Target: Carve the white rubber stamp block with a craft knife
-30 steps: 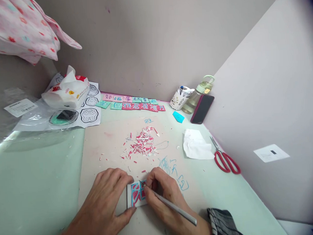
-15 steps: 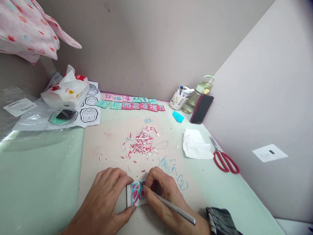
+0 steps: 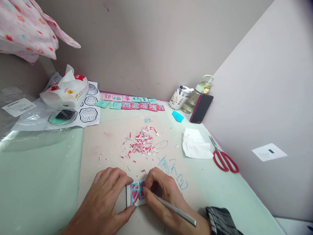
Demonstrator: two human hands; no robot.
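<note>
A small rubber stamp block (image 3: 136,194) lies on the beige board, its face red and white with blue-outlined character strokes. My left hand (image 3: 108,198) grips its left end between thumb and fingertips. In my right hand (image 3: 161,192) is a slim silver carving knife (image 3: 179,211), held like a pen, its handle slanting down to the right. The knife's tip is at the block's right part, mostly hidden by my fingers. Just beyond the block lies a heap of red and white shavings (image 3: 144,142).
Carved character tiles (image 3: 134,105) line the back wall. To the right are red-handled scissors (image 3: 226,161), a crumpled tissue (image 3: 195,145), a phone (image 3: 201,109), a bottle (image 3: 190,104) and a pen cup (image 3: 179,97). At left sit a tissue pack (image 3: 65,93) and plastic wrap (image 3: 25,117).
The fingers of my right hand and the knife have shifted very slightly at the block. My left hand keeps its hold, and the other things lie as before.
</note>
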